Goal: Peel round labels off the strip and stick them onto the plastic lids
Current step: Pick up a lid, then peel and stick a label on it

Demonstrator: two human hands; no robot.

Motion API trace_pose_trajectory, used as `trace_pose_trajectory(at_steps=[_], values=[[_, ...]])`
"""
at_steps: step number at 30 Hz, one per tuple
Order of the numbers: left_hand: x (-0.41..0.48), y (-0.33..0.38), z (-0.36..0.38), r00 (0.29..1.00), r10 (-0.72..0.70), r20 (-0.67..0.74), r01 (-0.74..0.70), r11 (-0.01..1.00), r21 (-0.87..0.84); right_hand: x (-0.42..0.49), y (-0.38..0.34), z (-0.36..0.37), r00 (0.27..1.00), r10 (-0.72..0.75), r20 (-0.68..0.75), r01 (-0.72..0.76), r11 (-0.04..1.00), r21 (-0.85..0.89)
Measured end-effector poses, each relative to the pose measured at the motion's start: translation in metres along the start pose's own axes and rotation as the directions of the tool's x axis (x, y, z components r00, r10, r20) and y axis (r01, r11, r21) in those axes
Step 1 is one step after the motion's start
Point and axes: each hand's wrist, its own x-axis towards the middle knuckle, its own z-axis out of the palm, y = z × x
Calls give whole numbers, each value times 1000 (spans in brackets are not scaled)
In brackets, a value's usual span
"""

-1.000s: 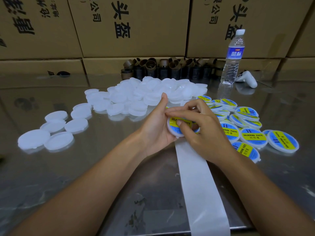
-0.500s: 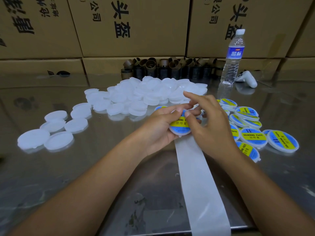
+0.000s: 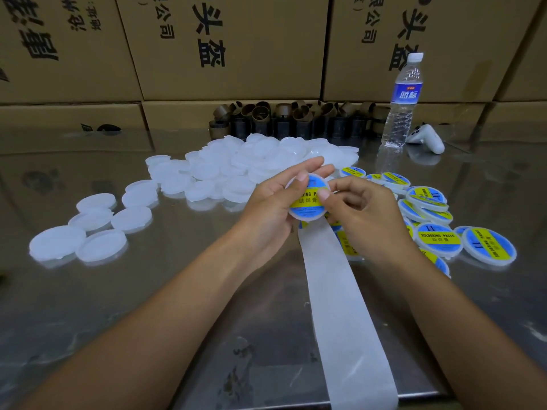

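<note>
My left hand (image 3: 272, 202) holds a white plastic lid (image 3: 307, 213) above the table, thumb on its face, fingers behind it. A round blue and yellow label covers the lid. My right hand (image 3: 364, 214) touches the lid's right side, its thumb pressing the label and its fingers curled. The white backing strip (image 3: 340, 306) runs from under the hands to the table's front edge. A heap of bare white lids (image 3: 251, 164) lies behind the hands. Labelled lids (image 3: 438, 238) lie at the right.
Several loose white lids (image 3: 97, 226) sit at the left on the shiny metal table (image 3: 177, 291). A water bottle (image 3: 402, 102), a white controller (image 3: 426, 137) and brown cardboard cores (image 3: 296, 116) stand at the back, before stacked cardboard boxes (image 3: 225, 45).
The labelled lid has been lifted and tipped to face me. My right hand has shifted from smoothing across the label to pressing at its right edge.
</note>
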Motion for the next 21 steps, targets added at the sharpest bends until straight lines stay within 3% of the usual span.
trace_pose_trajectory(at_steps=[5, 9, 17, 21], values=[[-2, -3, -1, 991, -3, -131, 37, 966, 254, 3, 0, -2, 995, -4, -97, 5, 1000, 16], [-2, -2, -1, 985, -9, -171, 58, 958, 281, 3, 0, -2, 993, -9, -121, 12, 1000, 24], [-3, -5, 0, 993, -2, -121, 45, 936, 350, 3, 0, -4, 988, -18, -150, 15, 1000, -18], [-3, -4, -1, 991, 1, -133, 43, 945, 323, 3, 1, -2, 994, 6, -110, -5, 1000, 6]])
